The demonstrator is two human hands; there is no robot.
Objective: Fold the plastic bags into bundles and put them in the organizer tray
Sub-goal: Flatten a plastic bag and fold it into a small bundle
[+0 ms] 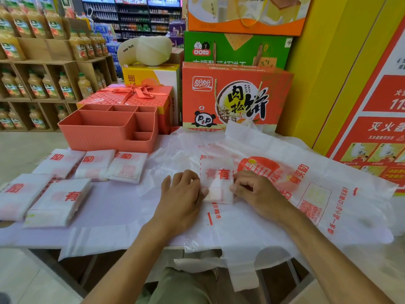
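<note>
Head view, one entry per item.

1. Left hand [182, 194], centre of the frame: grip curled, thumb and fingertips pinching the left edge of item 3.
2. Right hand [254, 189], just right of centre: grip curled, fingertips pinching the right edge of item 3.
3. Small folded white plastic bundle with red print [217, 181]: between the two hands, lying on item 4.
4. Loose translucent white plastic bags with red print [317, 194]: spread flat across the centre and right of the lavender-topped table [114, 207], their handles hanging over the near edge.
5. Five finished white plastic bundles, left of the frame, all on the table: three in a back row [59, 162] [96, 164] [128, 166], two in front [19, 194] [59, 202].
6. Coral plastic organizer tray [105, 128] (several compartments): upper left of centre, just behind the back row.
7. Red gift box with ribbon bow [131, 93]: directly behind the tray.
8. Orange cardboard carton with panda print [230, 95]: upper centre, behind the loose bags.
9. Wooden shelves of juice bottles [43, 84]: upper left.
</note>
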